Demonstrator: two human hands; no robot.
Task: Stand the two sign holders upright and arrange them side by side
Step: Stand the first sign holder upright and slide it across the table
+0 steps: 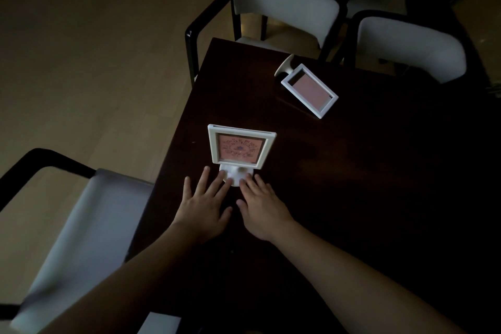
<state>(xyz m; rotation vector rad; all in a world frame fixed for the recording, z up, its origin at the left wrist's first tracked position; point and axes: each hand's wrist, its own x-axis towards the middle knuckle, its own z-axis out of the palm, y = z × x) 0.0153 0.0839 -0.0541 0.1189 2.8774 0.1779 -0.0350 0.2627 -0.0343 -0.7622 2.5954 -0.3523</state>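
A white sign holder [240,148] with a pink card stands upright on its round base near the left edge of the dark table [352,184]. My left hand [204,205] lies flat with spread fingers, its fingertips touching the base from the left. My right hand [261,207] lies flat beside it, fingertips touching the base from the right. A second white sign holder [309,89] lies on its side farther back, its round base pointing toward the table's far edge.
White-cushioned chairs with black frames stand around the table: one [284,0] and another [409,46] at the far side, one [73,225] at the near left. Wooden floor [95,49] lies to the left. The scene is dim.
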